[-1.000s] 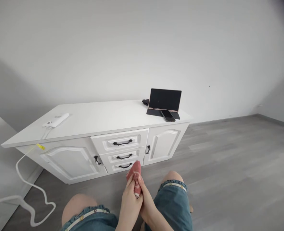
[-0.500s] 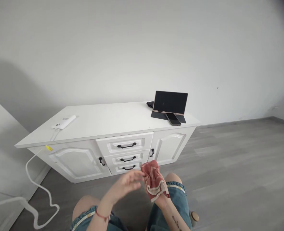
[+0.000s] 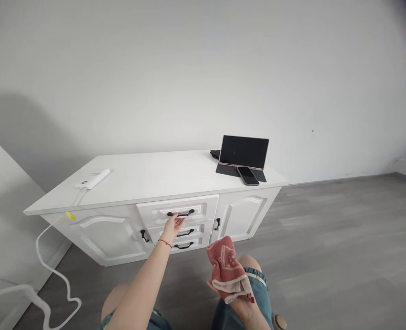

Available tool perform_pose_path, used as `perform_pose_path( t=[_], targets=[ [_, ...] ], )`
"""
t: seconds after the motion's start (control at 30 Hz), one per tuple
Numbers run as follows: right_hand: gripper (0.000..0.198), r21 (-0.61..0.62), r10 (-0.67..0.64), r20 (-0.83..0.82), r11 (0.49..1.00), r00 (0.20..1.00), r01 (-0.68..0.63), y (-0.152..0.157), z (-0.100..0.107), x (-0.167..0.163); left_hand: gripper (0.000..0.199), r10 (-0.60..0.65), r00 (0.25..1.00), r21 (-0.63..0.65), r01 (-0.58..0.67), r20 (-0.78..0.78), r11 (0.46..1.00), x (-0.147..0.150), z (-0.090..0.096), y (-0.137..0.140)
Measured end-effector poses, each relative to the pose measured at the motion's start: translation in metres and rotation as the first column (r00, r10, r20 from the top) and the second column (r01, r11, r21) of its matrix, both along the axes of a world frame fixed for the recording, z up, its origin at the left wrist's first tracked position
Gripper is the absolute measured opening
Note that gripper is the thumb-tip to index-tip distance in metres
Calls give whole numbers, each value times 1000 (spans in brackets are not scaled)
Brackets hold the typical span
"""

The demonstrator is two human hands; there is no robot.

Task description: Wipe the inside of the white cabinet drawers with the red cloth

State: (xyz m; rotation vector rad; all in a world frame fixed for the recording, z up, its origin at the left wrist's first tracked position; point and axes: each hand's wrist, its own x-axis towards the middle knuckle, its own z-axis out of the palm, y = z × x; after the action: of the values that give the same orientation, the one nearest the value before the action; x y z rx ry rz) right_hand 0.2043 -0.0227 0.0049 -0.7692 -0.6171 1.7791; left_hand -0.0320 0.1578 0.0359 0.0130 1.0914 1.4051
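The left hand (image 3: 174, 224) is at the black curved top-drawer handle (image 3: 187, 214) (whether it grips, I cannot tell); the right hand (image 3: 238, 306) holds a white-edged red cloth (image 3: 224, 263).

- Left hand (image 3: 174, 222): withdrawn from the red-and-white patterned fabric cloth (image 3: 225, 263) and advanced to the black curved handle (image 3: 188, 213) of the white panelled top drawer (image 3: 205, 207).
- Cloth: changed from a compact bundle between both hands to a loosely spread, draped state.
- Right hand (image 3: 241, 308): now supports the cloth alone, from below.
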Motion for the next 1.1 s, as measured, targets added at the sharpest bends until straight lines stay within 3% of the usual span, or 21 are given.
perform_pose_path(
  t=[0.27,0.43,0.67,0.8,0.9,1.0,1.1],
  targets=[
    [51,-22,4,200,1000,980,0,6,43,13,21,40,999,77,-41,8,996,5,-12,-21],
    [25,-126,-85,18,988,996,87,22,57,20,20,33,999,100,-34,13,994,9,-15,-52],
    [30,-73,-124,6,990,992,124,44,76,41,17,39,998,108,-44,47,993,15,-26,-95],
    [32,-25,-188,148,981,971,194,62,91,52,13,19,998,124,-26,59,992,15,-34,-110],
    [37,87,-191,387,982,902,170,80,110,54,12,9,998,122,-17,65,992,15,-36,-119],
    [39,223,-99,651,973,753,-65,101,133,48,13,7,997,118,-16,77,993,17,-36,-131],
    [35,363,-131,841,856,526,-367,128,148,35,14,11,996,120,-22,89,993,18,-38,-145]
  ],
)
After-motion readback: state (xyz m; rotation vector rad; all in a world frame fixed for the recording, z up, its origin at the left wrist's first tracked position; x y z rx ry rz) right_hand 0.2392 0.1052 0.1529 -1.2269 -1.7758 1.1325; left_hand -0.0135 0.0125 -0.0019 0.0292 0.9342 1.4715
